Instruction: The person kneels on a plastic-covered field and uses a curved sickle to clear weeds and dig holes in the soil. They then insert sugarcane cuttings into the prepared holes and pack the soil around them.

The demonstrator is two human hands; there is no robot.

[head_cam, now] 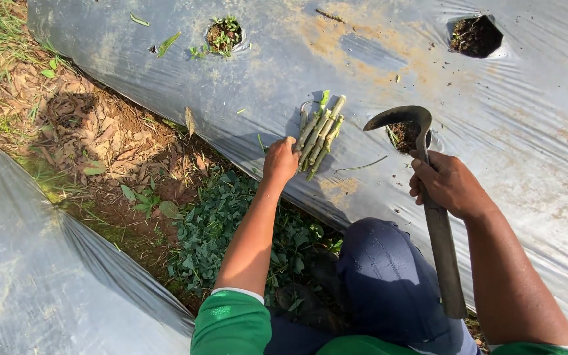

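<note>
- The cuttings (319, 135) under my left hand (280, 160) are pale green, browner at the cut ends.
- My tool (428, 197) is dull grey-brown — its curved blade dark.
- The plastic sheet (527, 118) is silvery grey, smeared tan with mud.
- My sleeve (231, 322) is bright green, white-edged; my trousers (389, 283) — navy.

Three planting holes (475, 35), one bundle of cuttings (319, 135), one digging tool (428, 197).

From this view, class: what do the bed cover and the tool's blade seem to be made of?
Cover: thin plastic film, silvery and glossy, going by its wrinkles and sheen. Blade: probably metal, dark, dull and curved, with soil on it.
</note>
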